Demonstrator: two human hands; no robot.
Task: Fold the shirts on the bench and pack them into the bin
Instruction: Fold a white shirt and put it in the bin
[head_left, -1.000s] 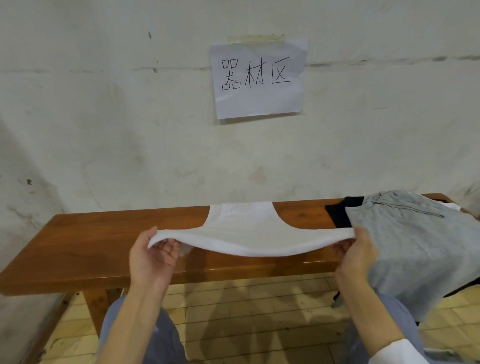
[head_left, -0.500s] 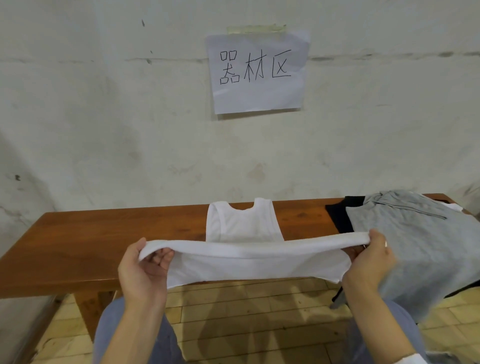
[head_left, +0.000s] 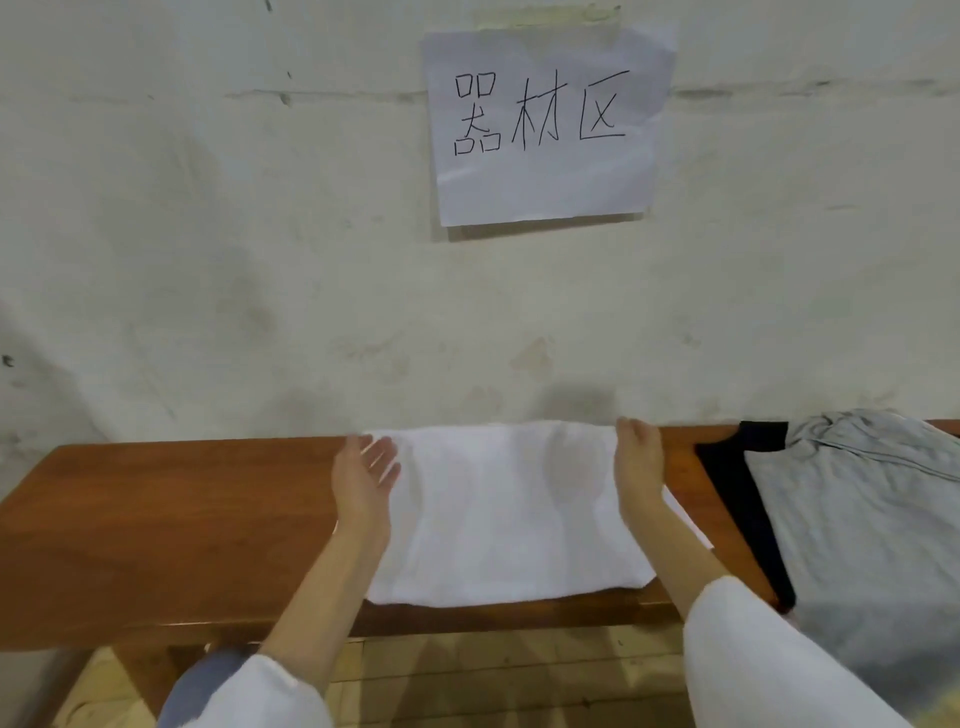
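A white shirt (head_left: 504, 509) lies folded flat on the brown wooden bench (head_left: 156, 530), reaching from the front edge to the wall. My left hand (head_left: 363, 478) is at its left side with the fingers straight and the palm facing right. My right hand (head_left: 639, 462) is at the shirt's right side, fingers straight, near the far corner. Neither hand grips the cloth. A grey shirt (head_left: 862, 535) lies on top of a black garment (head_left: 737, 499) at the right end of the bench. No bin is in view.
A paper sign (head_left: 545, 124) with handwritten characters is taped to the pale wall behind the bench. Wooden floorboards (head_left: 493, 675) show under the bench's front edge. The bench's left half is bare wood.
The white shirt was held up by its hem in both hands; it has since been folded over onto the bench and both hands have let go.
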